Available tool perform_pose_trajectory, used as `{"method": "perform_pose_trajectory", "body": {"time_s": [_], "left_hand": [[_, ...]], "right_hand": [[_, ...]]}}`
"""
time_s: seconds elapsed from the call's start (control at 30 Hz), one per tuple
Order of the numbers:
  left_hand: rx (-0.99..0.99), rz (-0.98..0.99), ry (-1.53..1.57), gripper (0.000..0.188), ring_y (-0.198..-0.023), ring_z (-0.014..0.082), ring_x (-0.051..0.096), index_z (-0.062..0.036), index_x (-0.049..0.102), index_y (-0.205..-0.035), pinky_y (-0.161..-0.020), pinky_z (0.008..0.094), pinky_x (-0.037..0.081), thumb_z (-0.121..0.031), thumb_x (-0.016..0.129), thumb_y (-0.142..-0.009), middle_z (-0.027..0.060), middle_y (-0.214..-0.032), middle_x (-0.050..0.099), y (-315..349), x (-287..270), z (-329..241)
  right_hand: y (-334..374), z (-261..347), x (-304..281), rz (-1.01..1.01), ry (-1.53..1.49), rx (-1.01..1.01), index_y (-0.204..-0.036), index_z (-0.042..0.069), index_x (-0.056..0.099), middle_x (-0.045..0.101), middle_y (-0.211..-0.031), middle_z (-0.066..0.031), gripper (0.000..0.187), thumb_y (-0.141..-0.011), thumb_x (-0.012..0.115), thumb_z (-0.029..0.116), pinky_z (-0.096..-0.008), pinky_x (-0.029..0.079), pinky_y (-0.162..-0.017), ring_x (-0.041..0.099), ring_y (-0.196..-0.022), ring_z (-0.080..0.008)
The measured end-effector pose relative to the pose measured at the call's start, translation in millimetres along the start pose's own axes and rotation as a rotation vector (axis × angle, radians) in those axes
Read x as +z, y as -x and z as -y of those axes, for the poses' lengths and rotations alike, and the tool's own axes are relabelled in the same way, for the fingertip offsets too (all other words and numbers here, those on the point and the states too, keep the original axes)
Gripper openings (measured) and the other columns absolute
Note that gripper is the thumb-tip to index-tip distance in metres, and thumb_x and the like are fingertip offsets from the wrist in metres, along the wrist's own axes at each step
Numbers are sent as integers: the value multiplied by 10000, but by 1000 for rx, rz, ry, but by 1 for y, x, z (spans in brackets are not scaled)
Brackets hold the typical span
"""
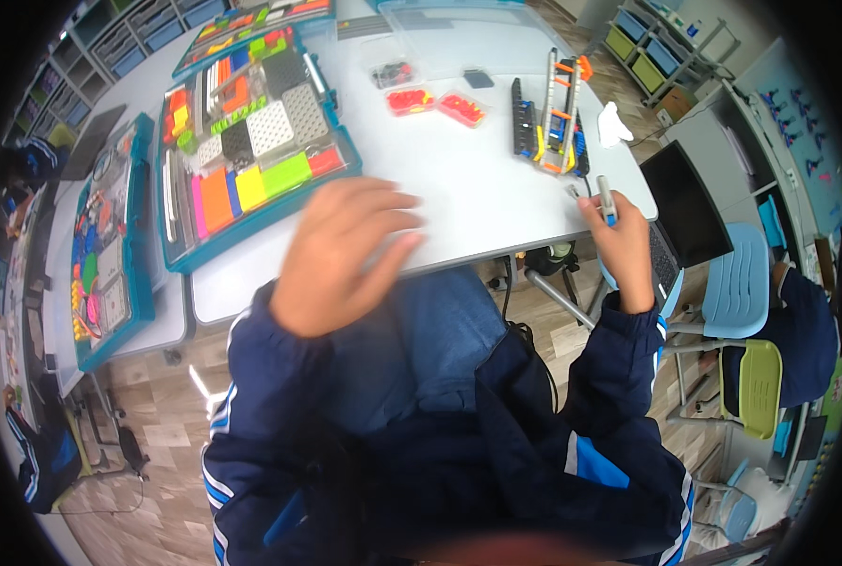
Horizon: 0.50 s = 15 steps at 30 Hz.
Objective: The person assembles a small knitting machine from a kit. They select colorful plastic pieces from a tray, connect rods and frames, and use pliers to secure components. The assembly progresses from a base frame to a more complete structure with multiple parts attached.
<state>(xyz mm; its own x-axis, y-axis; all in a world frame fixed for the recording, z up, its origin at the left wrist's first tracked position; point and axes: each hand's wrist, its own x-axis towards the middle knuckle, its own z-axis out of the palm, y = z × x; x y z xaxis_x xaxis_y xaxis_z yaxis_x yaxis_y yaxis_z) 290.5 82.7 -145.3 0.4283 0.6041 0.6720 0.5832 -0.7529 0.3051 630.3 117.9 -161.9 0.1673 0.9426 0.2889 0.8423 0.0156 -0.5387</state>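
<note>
The right hand [623, 249] grips a pen [606, 196], likely light, stiff, best pinched mid-barrel between fingertips; the left hand [338, 257] splays.

At upper left, a teal-rimmed rectangular plastic case [270, 223] is showing pink, orange, blue, yellow and lime flat pieces [249, 189]; right of centre, a slender stick [606, 195] is pairing white with blue

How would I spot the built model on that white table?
Start at the white table and go to its right end. Just beyond the person's right hand stands the built model, left of a plain white thing. Its tall, pale, ladder-like frame with orange crosspieces, yellow and blue near the base, sets it apart from that white neighbour.
</note>
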Motion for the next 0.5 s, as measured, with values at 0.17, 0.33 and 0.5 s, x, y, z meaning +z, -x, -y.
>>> {"method": "perform_pose_trajectory", "body": {"time_s": [0.17,0.33,0.5], "left_hand": [[106,278,192,173,-1049,309,595,4,647,-1001,-915,392,460,-123,608,-890,156,-1042,658,-83,75,16],[218,104,105,222,-1112,321,575,14,633,-1055,-950,391,462,-123,598,-883,164,-1104,646,-127,138,29],[121,90,224,235,-1075,321,576,-18,627,-1069,-921,393,465,-56,615,-837,148,-1107,634,-110,156,41]], "right_hand": [[9,-1,6,15,-94,47,-877,-5,644,592,-650,-146,296,-838,695,285,-351,444,-590,546,-603,-235],[23,-2,15,2,-192,-26,-864,-11,619,626,-700,-197,256,-841,685,235,-396,478,-607,627,-641,-341],[20,0,12,30,-260,70,-879,2,633,594,-642,-95,251,-841,702,241,-313,440,-581,533,-597,-143]]}}
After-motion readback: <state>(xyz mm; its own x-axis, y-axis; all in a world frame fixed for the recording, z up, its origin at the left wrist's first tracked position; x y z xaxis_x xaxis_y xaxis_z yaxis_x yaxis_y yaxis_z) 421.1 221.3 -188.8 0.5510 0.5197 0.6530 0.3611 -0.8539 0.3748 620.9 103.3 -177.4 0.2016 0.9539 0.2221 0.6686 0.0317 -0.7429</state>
